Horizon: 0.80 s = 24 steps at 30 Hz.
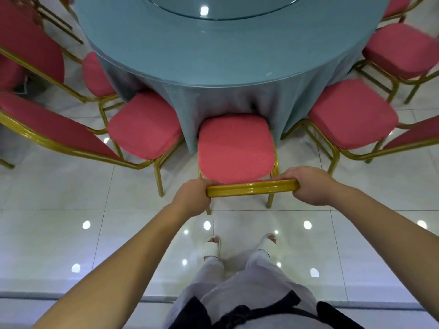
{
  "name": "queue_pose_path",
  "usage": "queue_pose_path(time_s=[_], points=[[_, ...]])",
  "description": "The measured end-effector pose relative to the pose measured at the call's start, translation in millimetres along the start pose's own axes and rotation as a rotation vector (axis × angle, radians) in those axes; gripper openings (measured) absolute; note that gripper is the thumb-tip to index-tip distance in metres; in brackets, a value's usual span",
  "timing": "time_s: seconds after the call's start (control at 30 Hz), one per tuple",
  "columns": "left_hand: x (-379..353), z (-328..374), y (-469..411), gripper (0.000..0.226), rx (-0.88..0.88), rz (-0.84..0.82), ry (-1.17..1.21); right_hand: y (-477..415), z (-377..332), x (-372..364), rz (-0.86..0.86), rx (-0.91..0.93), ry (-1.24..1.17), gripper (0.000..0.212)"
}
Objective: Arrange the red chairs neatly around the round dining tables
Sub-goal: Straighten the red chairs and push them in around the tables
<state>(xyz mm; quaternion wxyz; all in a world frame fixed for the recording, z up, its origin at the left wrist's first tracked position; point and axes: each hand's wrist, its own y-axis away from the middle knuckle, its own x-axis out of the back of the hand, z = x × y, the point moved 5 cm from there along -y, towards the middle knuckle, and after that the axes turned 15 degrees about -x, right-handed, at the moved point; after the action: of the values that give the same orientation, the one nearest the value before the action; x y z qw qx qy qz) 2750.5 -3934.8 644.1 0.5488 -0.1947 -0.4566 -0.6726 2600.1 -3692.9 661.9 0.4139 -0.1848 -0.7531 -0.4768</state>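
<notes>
Gold-painted metal tube w/ a red padded seat (234, 141): the chair (236, 162) stood square-on to the round table (213, 55), seat front touching the hanging blue-grey cloth (228, 100), rear legs on the glossy tile floor (133, 233). Both hands held the rail (251, 188) atop its back, one at each end. The L hand (193, 198) wrapped round the left corner and the R hand (311, 186) curled over the right, fingers closed on the tube, nothing else in either. Neighbours sat close on both sides: the left chair (145, 124) angled in w/ its seat near the cloth, the right chair (351, 115) set further out and turned, a far chair (401, 48) beyond it. Judged by its thin tube frame, the chair was prob. light to moderate in weight and rigid, so a push at the rail should carry straight to the legs w/o flex. The lacquered rail looked smooth, poss. slippery, which favoured a full wrap-round grip at the two corners, approx. as shown, for steering. The seat looked soft and offered no firm hold. On polished tile the feet would likely slide easily, maybe scrape; the cloth could bunch against the seat if shoved hard. Step in hand, by appearance: squaring this chair in its slot.
</notes>
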Motion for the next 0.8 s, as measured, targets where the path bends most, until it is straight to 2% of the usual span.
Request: queue_pose_path(time_s=[0.23,0.37,0.47,0.57,0.67,0.8], points=[[-21,16,9,0.064,-0.015,-0.02,0.004,14,23,-7,0.022,-0.036,-0.005,0.062],[-18,13,13,0.055,-0.026,0.005,0.038,17,18,-12,0.033,-0.019,-0.031,0.061],[-14,19,11,0.052,-0.025,-0.093,0.084,19,17,-10,0.04,0.003,-0.076,0.054],[-4,37,3,0.089,-0.057,-0.198,0.222,27,31,-8,0.014,0.013,-0.256,0.066],[11,76,-18,0.096,-0.18,-0.111,0.404,41,58,-1,0.036,-0.006,-0.365,0.079],[9,125,-66,0.087,-0.238,0.063,0.523,70,113,7,0.096,-0.13,-0.569,0.072]])
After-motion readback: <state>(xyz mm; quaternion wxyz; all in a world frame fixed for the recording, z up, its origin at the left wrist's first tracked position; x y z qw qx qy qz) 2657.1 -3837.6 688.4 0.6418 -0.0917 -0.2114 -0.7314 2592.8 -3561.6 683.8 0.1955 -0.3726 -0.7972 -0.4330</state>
